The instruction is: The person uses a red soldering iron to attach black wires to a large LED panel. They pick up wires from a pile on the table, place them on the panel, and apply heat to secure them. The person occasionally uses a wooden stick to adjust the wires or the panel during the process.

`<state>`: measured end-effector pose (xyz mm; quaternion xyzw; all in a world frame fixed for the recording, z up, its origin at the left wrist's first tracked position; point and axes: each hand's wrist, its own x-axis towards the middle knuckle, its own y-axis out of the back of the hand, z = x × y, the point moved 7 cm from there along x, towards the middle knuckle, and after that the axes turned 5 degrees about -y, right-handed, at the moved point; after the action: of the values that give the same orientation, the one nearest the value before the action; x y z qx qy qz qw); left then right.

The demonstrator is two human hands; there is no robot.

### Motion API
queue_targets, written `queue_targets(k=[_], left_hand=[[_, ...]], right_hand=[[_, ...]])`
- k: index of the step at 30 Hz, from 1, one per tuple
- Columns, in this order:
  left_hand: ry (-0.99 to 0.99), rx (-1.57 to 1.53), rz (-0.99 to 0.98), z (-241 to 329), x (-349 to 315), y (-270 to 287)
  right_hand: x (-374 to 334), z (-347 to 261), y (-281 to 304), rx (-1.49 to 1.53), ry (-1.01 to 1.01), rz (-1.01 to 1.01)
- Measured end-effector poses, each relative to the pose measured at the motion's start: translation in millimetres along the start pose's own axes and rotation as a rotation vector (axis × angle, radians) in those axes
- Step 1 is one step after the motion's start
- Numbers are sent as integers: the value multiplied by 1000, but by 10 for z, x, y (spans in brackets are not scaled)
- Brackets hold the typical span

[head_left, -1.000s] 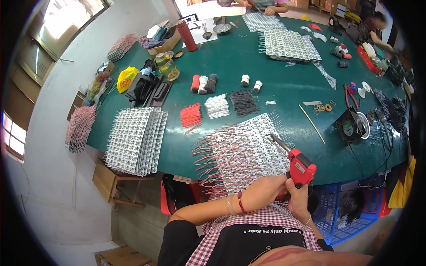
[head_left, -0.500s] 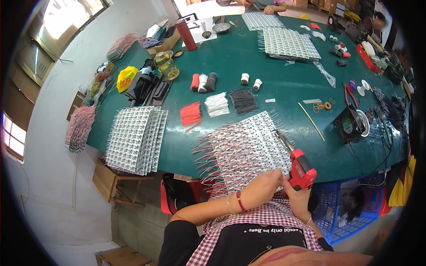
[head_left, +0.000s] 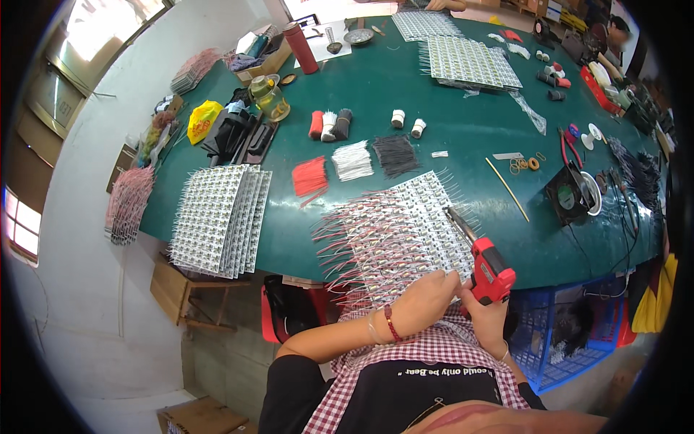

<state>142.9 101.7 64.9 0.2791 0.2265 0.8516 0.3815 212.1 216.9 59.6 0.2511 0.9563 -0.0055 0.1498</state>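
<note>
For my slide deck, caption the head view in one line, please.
Right hand holds a red soldering tool over a wired board panel; left hand rests on it.

Worktop (head_left: 434,94) matt green; soldering gun (head_left: 490,273) glossy red plastic, metal tip; apron (head_left: 426,354) checked cloth; crate (head_left: 557,340) blue plastic.

Bright, even daylight. Window (head_left: 108,29) upper left blown out white; second window (head_left: 18,228) at left edge glowing. Soft sheen on green table (head_left: 463,130). Shadows faint. Strong fisheye bending, black vignette at corners. Centre sharp, rim soft.
</note>
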Motion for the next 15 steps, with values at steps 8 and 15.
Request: queue_targets(k=[8,15], left_hand=[[-65,226,-39,121,-13,131],[15,352,-114,118,-85,324]], right_hand=[[-17,74,-57,-179,30,-92],[-69,-72,-91,-305,237,-58]])
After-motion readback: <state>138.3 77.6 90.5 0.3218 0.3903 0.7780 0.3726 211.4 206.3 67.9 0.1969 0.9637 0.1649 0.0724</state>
